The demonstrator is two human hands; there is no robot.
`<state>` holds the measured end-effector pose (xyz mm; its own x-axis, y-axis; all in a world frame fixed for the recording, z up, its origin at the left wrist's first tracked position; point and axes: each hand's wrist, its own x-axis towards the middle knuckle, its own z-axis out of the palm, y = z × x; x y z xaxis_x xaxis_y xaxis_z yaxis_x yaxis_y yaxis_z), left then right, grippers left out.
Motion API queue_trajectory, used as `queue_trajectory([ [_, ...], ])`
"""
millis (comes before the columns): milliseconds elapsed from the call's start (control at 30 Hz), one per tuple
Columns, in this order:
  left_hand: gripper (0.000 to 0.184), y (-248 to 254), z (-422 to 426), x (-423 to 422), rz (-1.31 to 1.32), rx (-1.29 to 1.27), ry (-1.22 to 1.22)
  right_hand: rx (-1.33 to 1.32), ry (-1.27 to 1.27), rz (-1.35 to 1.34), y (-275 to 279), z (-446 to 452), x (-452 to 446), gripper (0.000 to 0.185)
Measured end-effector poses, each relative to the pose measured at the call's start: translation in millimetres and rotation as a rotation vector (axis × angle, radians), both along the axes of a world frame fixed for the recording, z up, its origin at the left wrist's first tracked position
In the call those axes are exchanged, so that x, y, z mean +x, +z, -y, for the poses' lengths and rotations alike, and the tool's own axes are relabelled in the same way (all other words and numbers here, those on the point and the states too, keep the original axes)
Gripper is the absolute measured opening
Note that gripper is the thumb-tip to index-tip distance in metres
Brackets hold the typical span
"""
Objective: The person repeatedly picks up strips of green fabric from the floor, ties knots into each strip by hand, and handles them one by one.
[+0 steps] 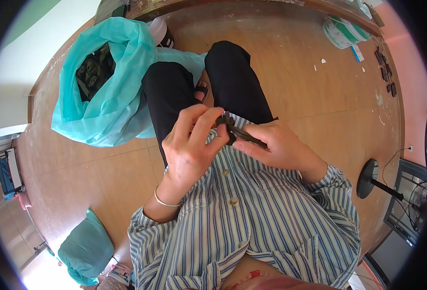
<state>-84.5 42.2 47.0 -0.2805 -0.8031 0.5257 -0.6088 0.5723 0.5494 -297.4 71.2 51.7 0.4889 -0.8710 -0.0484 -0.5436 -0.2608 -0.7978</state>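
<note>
A dark olive, strap-like piece [245, 136] with a folded or looped end is held between my hands, above my lap. My left hand [189, 137] pinches the looped end with thumb and fingers; a small pale spot shows by the fingertips, too small to name. The other stretch of the strap lies between the thumb and fingers of my right hand [282, 145]. Part of the piece is hidden behind my fingers. To the left of my knees stands an open turquoise plastic bag [121, 92] with several dark, crumpled pieces [96, 71] inside.
A white tub [159, 32] stands behind the bag. Far right on the floor are a white-and-green bucket [344, 33], several dark blocks [384, 67] and a black round-based stand [368, 179]. A filled turquoise sack [86, 246] sits lower left. A wooden table edge [271, 2] runs along the top.
</note>
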Motion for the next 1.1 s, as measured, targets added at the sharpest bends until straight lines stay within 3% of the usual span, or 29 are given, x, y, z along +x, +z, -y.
queue_trajectory([
  [167, 0.028, -5.6, 4.1, 2.0, 0.018, -0.12, -0.012, -0.153, -0.236, 0.015, -10.7, -6.6, 16.2, 0.011],
  [300, 0.018, -8.5, 6.4, 7.8, -0.186, 0.299, -0.16, -0.25, -0.289, 0.023, -22.2, -8.5, 21.7, 0.014],
  [333, 0.018, -8.9, 7.0, 10.5, -0.185, 0.299, -0.16, -0.249, -0.289, 0.023, -21.1, -8.2, 20.0, 0.014],
  [467, 0.006, -9.3, 5.7, 23.8, -0.584, 0.94, -0.362, 0.119, -0.142, 0.385, -11.9, -5.1, 2.6, 0.011],
  [500, 0.006, -10.5, 4.3, 23.5, -0.584, 0.94, -0.363, 0.119, -0.143, 0.385, -13.4, -4.7, 0.5, 0.011],
  [633, 0.007, -17.2, -4.9, 16.2, -1.056, 1.333, -0.57, 0.25, -0.163, 0.55, -23.9, -3.9, -5.7, 0.019],
  [833, 0.006, -14.1, -13.9, 6.7, -0.95, 1.285, -0.621, 0.272, -0.12, 0.355, -16.3, 0.3, -11.5, 0.017],
  [1000, 0.006, -16.2, -10.1, 6.6, -0.882, 1.146, -0.426, 0.242, -0.208, 0.681, -11.7, -3.7, -8.7, 0.015],
  [1100, 0.006, -19.8, -10.4, 3.3, -0.786, 0.977, -0.408, 0.128, -0.172, 0.44, -6.4, -4.5, -4.2, 0.012],
])
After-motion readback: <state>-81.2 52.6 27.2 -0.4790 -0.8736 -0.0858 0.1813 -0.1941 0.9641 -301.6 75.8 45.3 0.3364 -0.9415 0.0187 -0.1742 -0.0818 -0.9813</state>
